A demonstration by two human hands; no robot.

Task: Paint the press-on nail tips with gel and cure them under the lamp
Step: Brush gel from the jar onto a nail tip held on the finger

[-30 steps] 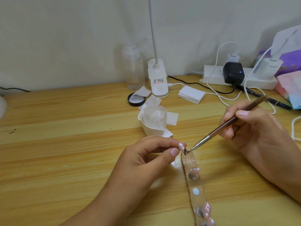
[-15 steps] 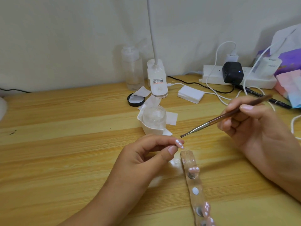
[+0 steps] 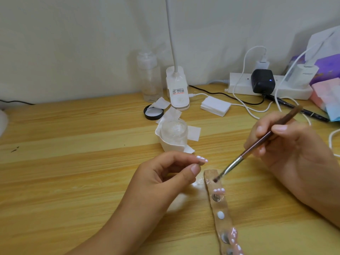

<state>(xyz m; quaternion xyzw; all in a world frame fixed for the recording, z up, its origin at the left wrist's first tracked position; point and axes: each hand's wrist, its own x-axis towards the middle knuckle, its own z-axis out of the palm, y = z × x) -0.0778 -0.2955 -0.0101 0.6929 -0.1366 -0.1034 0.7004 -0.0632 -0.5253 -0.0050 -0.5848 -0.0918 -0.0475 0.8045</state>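
Both hands, left (image 3: 165, 173) and right (image 3: 287, 142), hover with fingers pinched.

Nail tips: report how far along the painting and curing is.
Done: pink nail tips with white dots already sit on the display strip, more at its near end. In hand: the left hand pinches one dotted tip between finger and thumb, while the right hand sets the brush bristles on the strip's far end. Left: silver studs on the strip stand bare; no curing is visible.
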